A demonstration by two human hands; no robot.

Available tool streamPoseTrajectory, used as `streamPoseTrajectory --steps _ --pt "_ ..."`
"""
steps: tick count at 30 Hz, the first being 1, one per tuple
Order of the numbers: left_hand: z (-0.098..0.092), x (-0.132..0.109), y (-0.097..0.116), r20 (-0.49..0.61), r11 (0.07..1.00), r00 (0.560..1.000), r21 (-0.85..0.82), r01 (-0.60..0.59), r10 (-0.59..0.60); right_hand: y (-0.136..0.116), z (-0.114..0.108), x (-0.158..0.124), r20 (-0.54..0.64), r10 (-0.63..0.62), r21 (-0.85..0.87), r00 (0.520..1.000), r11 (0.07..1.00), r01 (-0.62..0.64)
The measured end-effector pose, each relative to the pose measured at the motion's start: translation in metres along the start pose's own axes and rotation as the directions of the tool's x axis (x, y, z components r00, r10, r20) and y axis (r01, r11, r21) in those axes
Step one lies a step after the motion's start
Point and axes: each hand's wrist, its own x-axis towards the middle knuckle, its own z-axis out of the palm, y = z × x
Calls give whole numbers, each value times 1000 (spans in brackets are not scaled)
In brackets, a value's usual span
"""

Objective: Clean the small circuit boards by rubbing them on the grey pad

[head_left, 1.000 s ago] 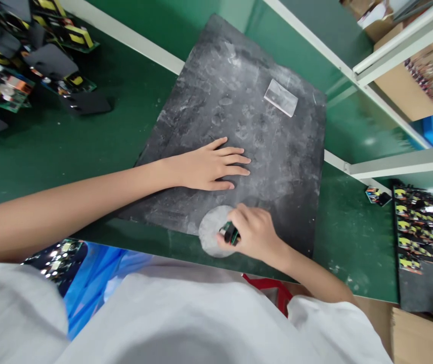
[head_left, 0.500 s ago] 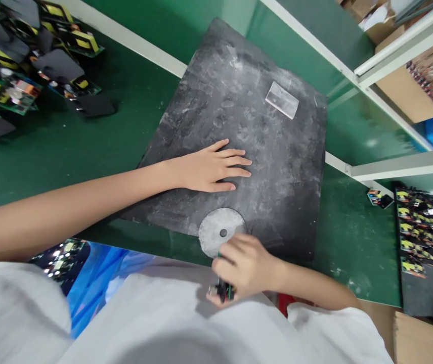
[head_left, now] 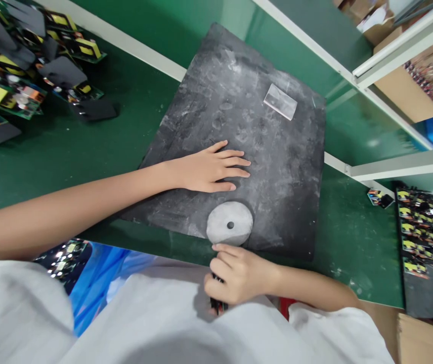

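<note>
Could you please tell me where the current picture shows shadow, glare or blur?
In the head view, a soft shadow lies on the white shirt beside the right hand; pale glare marks the green panel at right; circuit boards at the right edge look soft, the left hand fairly crisp.

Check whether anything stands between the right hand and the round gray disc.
Nothing visible does: the right hand is at the near edge of the disc. The grip holds a small black part on the side away from the disc.
</note>
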Motion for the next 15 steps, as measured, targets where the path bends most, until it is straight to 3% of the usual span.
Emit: streamPoseTrajectory --steps 4,9,12,15 --pt "-4 0 1 34 999 999 -19 32 -32 27 -12 1 28 206 -50 978 978 -204" --pt "-1 -1 -1 9 1000 1000 -9 10 -10 59 -51 -8 -139 416 -81 899 900 -429" --pt "2 -1 -2 -21 1000 1000 -3 -9 8 77 -73 -19 -191 630 -172 752 733 -658" --pt "2 -2 -2 -17 1000 1000 16 -10 10 88 -78 -25 -63 838 -167 542 526 -834"
